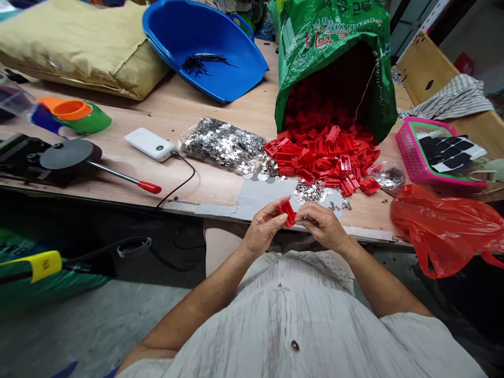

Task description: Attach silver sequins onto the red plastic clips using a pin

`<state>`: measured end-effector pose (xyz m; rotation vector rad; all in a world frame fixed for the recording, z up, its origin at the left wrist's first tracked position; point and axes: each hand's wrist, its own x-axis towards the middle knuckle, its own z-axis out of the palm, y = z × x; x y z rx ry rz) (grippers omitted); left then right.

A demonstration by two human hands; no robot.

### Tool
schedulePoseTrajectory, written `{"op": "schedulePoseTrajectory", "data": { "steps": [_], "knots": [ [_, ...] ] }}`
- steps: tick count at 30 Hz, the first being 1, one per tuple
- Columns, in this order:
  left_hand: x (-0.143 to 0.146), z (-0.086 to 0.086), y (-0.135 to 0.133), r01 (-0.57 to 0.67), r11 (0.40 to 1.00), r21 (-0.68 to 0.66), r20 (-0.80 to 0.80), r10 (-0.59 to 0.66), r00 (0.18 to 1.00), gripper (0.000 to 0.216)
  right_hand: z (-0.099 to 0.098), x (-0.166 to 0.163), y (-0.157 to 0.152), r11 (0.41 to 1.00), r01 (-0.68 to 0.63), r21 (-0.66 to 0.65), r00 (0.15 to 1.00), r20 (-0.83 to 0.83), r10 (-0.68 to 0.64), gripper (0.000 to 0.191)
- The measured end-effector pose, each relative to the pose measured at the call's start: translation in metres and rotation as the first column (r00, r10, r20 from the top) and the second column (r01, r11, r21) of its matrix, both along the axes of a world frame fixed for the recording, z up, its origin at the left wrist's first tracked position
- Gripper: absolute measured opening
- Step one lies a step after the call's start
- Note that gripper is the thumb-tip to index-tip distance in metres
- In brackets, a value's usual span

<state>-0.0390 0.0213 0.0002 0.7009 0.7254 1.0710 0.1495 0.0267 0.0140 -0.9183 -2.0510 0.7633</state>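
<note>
My left hand (pixel 264 227) is closed on a small red plastic case (pixel 287 212), its hollow side facing up, just over the table's front edge. At the right side of that case, the fingers of my right hand (pixel 321 223) are pinched together. What they hold, if anything, is too small and hidden to make out. Right behind my hands lies a scatter of small silver metal pieces (pixel 313 192) on a grey sheet (pixel 252 197). Many more red cases (pixel 315 155) spill out of a green woven sack (pixel 287 68) beyond them.
A clear bag of silver metal pieces (pixel 222 142) and a white power bank (pixel 149 144) with a cable lie to the left. A hand press (pixel 71 157) stands farther left. Behind is a blue scoop (pixel 236 79). To the right are a pink basket (pixel 409 152) and a red plastic bag (pixel 452 226).
</note>
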Motion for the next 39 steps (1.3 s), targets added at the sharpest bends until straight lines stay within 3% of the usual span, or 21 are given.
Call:
{"op": "schedulePoseTrajectory", "data": {
  "steps": [13, 19, 25, 30, 35, 39],
  "knots": [
    [-0.001, -0.001, -0.001, 0.043, 0.996, 0.072, -0.095, -0.036, 0.995, 0.046, -0.003, 0.007, -0.004, 0.996, -0.072, -0.054, 0.997, -0.016, 0.071, 0.010],
    [-0.004, -0.010, 0.000, 0.092, 0.982, 0.166, -0.180, -0.062, 0.982, 0.046, -0.008, 0.008, -0.006, 0.995, -0.031, -0.097, 0.999, 0.001, 0.032, 0.008],
    [-0.005, -0.007, -0.002, 0.121, 0.960, 0.252, -0.304, -0.040, 0.952, 0.042, -0.011, 0.007, -0.008, 0.992, -0.003, -0.123, 1.000, -0.003, 0.002, 0.007],
    [-0.004, -0.004, -0.004, 0.142, 0.949, 0.282, -0.337, -0.040, 0.941, 0.040, -0.009, 0.008, -0.010, 0.959, 0.077, -0.271, 0.997, 0.027, -0.073, 0.012],
    [-0.006, -0.020, 0.006, 0.125, 0.929, 0.348, -0.328, -0.004, 0.945, 0.038, -0.017, 0.013, -0.009, 0.961, 0.162, -0.226, 0.979, 0.159, -0.128, 0.022],
    [-0.013, -0.034, 0.019, 0.166, 0.888, 0.429, -0.481, 0.068, 0.874, 0.034, -0.028, 0.015, -0.009, 0.967, 0.192, -0.168, 0.949, 0.283, -0.139, 0.030]
  ]
}}
